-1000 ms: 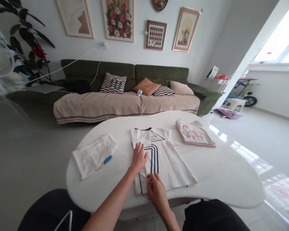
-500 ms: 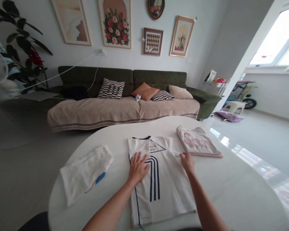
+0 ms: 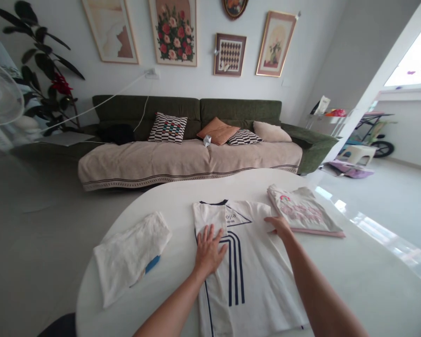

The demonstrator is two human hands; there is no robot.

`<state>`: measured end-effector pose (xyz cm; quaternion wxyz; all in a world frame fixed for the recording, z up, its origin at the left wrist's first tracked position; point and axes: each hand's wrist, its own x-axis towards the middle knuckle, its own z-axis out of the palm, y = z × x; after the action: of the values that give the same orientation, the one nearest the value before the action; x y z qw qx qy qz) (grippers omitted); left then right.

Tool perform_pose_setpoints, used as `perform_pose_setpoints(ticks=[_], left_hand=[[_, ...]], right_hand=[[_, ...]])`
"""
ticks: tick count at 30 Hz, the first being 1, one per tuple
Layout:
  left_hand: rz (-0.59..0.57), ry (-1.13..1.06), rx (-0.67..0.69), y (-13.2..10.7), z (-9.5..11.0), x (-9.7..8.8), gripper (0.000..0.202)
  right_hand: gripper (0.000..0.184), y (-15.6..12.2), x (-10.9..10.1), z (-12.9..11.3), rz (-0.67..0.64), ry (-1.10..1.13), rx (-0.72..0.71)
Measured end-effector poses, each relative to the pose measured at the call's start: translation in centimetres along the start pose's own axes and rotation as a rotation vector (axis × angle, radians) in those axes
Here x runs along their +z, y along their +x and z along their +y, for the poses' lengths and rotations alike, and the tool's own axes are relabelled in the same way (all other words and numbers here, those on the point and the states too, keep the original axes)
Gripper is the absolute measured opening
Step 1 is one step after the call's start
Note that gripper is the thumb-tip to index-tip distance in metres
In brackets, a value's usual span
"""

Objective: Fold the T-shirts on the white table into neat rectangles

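Note:
A white jersey (image 3: pixel 257 276) with dark blue stripes, a dark collar and printed lettering lies on the round white table. Its left side is folded inward over the front. My left hand (image 3: pixel 209 250) rests flat on that folded part, fingers spread. At the jersey's upper right edge, by the sleeve, my right hand (image 3: pixel 279 225) has its fingers and thumb bent together on the fabric; the exact grip is partly hidden. Left of the jersey lies a folded white garment (image 3: pixel 131 255) with a blue patch showing. Folded shirts (image 3: pixel 303 210), white with a pink print over pink, lie just beyond my right hand.
The white table (image 3: pixel 175 192) has a rounded edge. Behind it stands a green sofa (image 3: pixel 238 110) with a beige cover (image 3: pixel 154 161) and several cushions. A fan (image 3: pixel 2 93) and a plant (image 3: pixel 44 61) are at the left. A white stool (image 3: pixel 359 153) stands far right.
My right hand has drawn the jersey's right sleeve inward, and the sleeve no longer sticks out. My left hand stays flat on the jersey. The view has shifted slightly.

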<state>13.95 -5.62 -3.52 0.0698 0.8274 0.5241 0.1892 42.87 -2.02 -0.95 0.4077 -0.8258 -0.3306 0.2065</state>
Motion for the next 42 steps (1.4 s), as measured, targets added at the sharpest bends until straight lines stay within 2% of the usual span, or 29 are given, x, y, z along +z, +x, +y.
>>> perform_pose_setpoints(ticks=[3, 7, 10, 13, 17, 20, 29, 32, 34, 37, 40, 42], left_hand=[[0.003, 0.000, 0.005, 0.0, -0.1, 0.1, 0.051], [-0.003, 0.012, 0.005, -0.1, 0.0, 0.2, 0.051], [0.006, 0.018, 0.005, 0.0, 0.0, 0.3, 0.051], [0.010, 0.034, 0.020, 0.0, -0.2, 0.5, 0.050], [-0.029, 0.082, 0.053, 0.0, -0.7, 1.0, 0.056], [-0.052, 0.128, 0.084, 0.0, -1.0, 1.2, 0.064], [-0.024, 0.090, 0.068, 0.2, -0.9, 1.0, 0.069], [-0.022, 0.066, 0.058, 0.2, -0.8, 0.8, 0.062], [-0.012, 0.049, 0.047, 0.1, -0.7, 0.6, 0.053], [0.019, 0.028, 0.050, 0.1, -0.6, 0.6, 0.045], [0.042, 0.014, 0.051, 0.1, -0.6, 0.7, 0.040], [0.049, 0.009, 0.039, 0.1, -0.6, 0.8, 0.036]], right_hand=[[0.016, -0.8, -0.3, -1.5, -0.104, 0.026, -0.062], [0.023, -2.9, 0.7, -5.0, -0.128, -0.024, -0.210], [0.019, -6.0, 3.5, -7.9, -0.109, -0.123, -0.350], [0.017, -10.1, 7.5, -9.5, -0.144, -0.214, -0.462], [0.016, -14.4, 11.8, -9.3, -0.197, -0.315, -0.473], [0.020, -15.0, 12.7, -8.8, -0.193, -0.346, -0.454], [0.025, -15.1, 12.9, -9.7, -0.184, -0.331, -0.507], [0.025, -15.0, 11.5, -9.3, -0.230, -0.305, -0.589], [0.029, -14.7, 9.5, -8.1, -0.231, -0.287, -0.635], [0.037, -14.5, 6.2, -4.6, -0.210, -0.299, -0.674], [0.042, -15.4, 3.6, -0.7, -0.296, -0.434, -0.731], [0.042, -16.5, 2.0, 0.8, -0.365, -0.530, -0.741]])
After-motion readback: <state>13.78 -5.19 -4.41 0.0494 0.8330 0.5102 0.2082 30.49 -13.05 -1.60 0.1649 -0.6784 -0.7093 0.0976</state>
